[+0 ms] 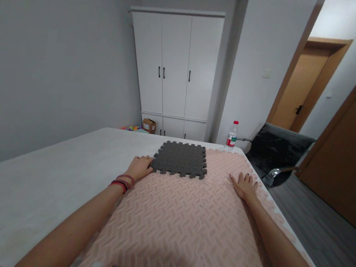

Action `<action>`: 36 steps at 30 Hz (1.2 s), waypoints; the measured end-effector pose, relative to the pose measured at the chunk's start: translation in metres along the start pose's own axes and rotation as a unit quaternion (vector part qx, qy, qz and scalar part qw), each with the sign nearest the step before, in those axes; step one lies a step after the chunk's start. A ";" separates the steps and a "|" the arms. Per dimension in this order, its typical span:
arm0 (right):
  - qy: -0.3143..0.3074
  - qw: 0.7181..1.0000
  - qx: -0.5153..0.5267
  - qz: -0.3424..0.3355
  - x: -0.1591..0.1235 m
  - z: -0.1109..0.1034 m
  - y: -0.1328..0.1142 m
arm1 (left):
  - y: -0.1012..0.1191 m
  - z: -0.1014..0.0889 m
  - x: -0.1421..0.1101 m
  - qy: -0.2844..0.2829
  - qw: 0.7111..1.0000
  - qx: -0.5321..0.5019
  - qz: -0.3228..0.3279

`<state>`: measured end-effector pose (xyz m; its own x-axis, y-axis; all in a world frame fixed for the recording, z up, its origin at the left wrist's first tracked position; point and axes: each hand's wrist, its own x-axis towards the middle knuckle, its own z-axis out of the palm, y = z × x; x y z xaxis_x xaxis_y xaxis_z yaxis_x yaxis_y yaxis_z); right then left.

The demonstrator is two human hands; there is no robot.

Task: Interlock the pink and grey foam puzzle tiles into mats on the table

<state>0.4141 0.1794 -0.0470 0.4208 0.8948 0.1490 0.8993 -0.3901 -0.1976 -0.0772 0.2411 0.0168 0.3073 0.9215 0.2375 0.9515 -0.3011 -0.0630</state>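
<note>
Head view: left hand [140, 166] touches the grey mat tile [180, 159] lying unjoined at the far edge of the pink mat [184, 216]; right hand [244, 185] rests flat, fingers spread, holding nothing.

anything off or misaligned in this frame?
One thing: the grey foam tile lies on top of the pink foam mat rather than slotted in, its toothed edges overlapping. The left hand touches its left edge; the right hand lies flat on the pink. No spill or damage visible.

White wardrobe [175, 67], grey walls [57, 58], wooden doors [342, 163], grey floor [321, 231]
</note>
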 end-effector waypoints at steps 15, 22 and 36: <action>0.019 1.000 -0.001 -0.008 0.002 0.004 0.003 | -0.046 0.027 -0.002 -0.007 0.989 -0.138 0.048; 0.023 1.000 0.010 -0.014 -0.001 -0.001 0.002 | -0.049 0.030 -0.011 0.000 0.987 -0.156 0.038; 0.023 0.969 0.165 -0.185 -0.041 -0.016 -0.146 | 0.003 0.033 -0.011 0.014 0.984 -0.071 -0.165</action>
<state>0.2677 0.1964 -0.0088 0.0889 0.9468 0.3093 0.9060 0.0521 -0.4201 -0.0772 0.2379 -0.0184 -0.0210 0.9685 0.2483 0.9874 -0.0188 0.1570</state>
